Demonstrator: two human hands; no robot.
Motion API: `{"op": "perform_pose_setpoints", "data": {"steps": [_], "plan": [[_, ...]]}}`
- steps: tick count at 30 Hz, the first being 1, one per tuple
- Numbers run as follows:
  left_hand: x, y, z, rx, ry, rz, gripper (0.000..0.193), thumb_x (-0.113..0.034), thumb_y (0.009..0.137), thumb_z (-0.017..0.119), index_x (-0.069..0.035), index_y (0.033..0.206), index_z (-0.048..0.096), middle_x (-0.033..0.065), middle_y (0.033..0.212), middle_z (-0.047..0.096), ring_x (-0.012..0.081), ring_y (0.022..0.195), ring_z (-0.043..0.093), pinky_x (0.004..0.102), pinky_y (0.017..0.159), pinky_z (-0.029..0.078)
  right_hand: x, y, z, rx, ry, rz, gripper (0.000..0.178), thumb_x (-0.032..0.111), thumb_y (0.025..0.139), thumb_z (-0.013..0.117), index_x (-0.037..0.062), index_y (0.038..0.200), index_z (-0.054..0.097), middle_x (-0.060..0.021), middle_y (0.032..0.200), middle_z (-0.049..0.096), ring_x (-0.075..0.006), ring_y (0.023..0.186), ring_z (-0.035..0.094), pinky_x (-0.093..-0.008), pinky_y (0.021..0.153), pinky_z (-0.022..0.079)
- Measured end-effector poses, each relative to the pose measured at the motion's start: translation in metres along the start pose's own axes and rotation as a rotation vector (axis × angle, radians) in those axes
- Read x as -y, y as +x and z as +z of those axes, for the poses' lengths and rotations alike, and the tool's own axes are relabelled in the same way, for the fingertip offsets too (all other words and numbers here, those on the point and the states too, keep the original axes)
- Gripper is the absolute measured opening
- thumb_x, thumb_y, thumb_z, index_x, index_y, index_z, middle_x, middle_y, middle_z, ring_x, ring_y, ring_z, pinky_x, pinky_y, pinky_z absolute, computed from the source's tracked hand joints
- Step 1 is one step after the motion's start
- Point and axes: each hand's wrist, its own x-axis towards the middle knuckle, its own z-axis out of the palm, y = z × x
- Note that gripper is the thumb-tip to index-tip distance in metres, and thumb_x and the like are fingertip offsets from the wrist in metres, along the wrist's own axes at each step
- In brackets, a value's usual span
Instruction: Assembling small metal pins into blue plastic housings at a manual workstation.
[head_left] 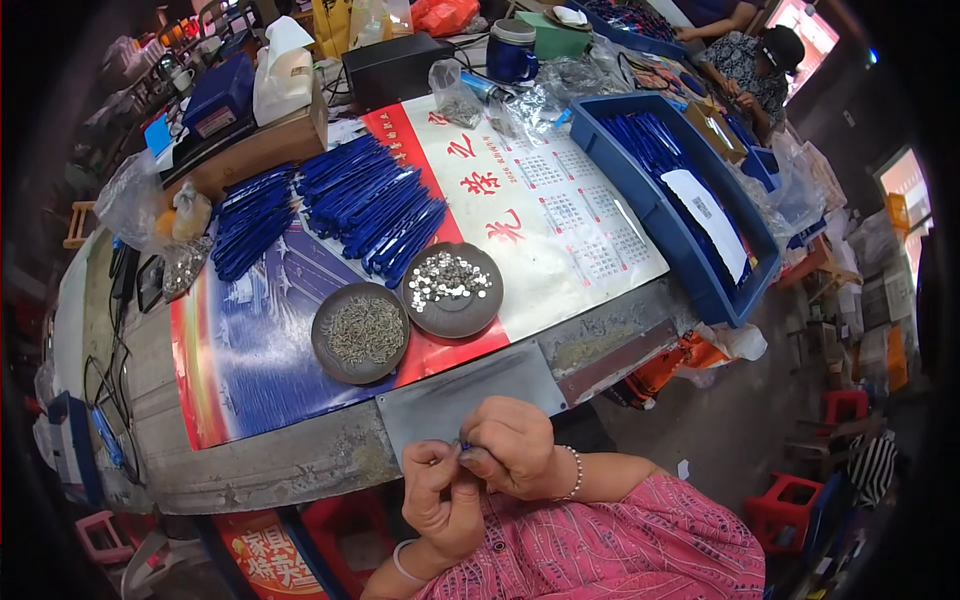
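Over the grey plate's (425, 408) near edge, the left hand (440, 500) and right hand (510, 447) pinch a small blue piece (465, 447) between them. Light, even pressure from both sides should keep it aligned without slipping.

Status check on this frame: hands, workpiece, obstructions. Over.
Left hand and right hand closed, meeting in a pinch. Small blue piece between them, mostly hidden by the grip. Nothing seen blocking either hand; flat grey plate just beyond.

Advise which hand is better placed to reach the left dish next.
Probably the left hand: the dish lies toward its side, with the right hand farther right. Both are occupied around a small blue piece.
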Motion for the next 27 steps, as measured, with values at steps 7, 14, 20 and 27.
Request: {"op": "perform_pose_setpoints", "data": {"steps": [7, 14, 20, 27], "plan": [[-0.003, 0.003, -0.004, 0.031, 0.039, 0.023, 0.024, 0.005, 0.079, 0.062, -0.003, 0.102, 0.060, 0.0133, 0.093, 0.054, 0.0168, 0.074, 0.051, 0.0236, 0.062, 0.043, -0.012, -0.011, 0.006, 0.120, 0.062, 0.012, 0.037, 0.030, 0.090, 0.052, 0.0007, 0.068, 0.049, -0.0126, 0.064, 0.051, -0.0290, 0.052, 0.051, -0.0363, 0.046, 0.038], [0.000, -0.004, -0.012, 0.154, -0.170, -0.104, 0.025, 0.008, 0.081, 0.058, 0.001, 0.105, 0.061, 0.0112, 0.095, 0.051, 0.0152, 0.080, 0.050, 0.0211, 0.067, 0.041, -0.033, -0.003, -0.004, -0.352, 0.248, 0.456, 0.020, 0.020, 0.095, 0.046, -0.0001, 0.097, 0.050, -0.0053, 0.074, 0.052, -0.0121, 0.061, 0.050, -0.0237, 0.052, 0.040], [-0.005, -0.002, -0.007, 0.093, -0.191, -0.155, 0.024, 0.012, 0.083, 0.054, 0.002, 0.104, 0.058, 0.0100, 0.099, 0.049, 0.0123, 0.081, 0.049, 0.0203, 0.068, 0.042, -0.011, 0.012, -0.005, -0.067, 0.132, 0.289, 0.053, 0.011, 0.061, 0.079, 0.0020, 0.100, 0.045, -0.0069, 0.096, 0.048, -0.0107, 0.065, 0.043, -0.0231, 0.058, 0.038], [-0.011, -0.007, -0.007, -0.007, -0.606, -0.327, 0.022, 0.012, 0.086, 0.049, 0.000, 0.103, 0.051, 0.0094, 0.103, 0.046, 0.0095, 0.082, 0.050, 0.0206, 0.069, 0.043, -0.022, 0.008, 0.004, -0.247, 0.297, 0.556, 0.065, 0.005, 0.065, 0.068, -0.0002, 0.120, 0.033, -0.0074, 0.087, 0.046, -0.0095, 0.068, 0.041, -0.0211, 0.057, 0.036]]}}
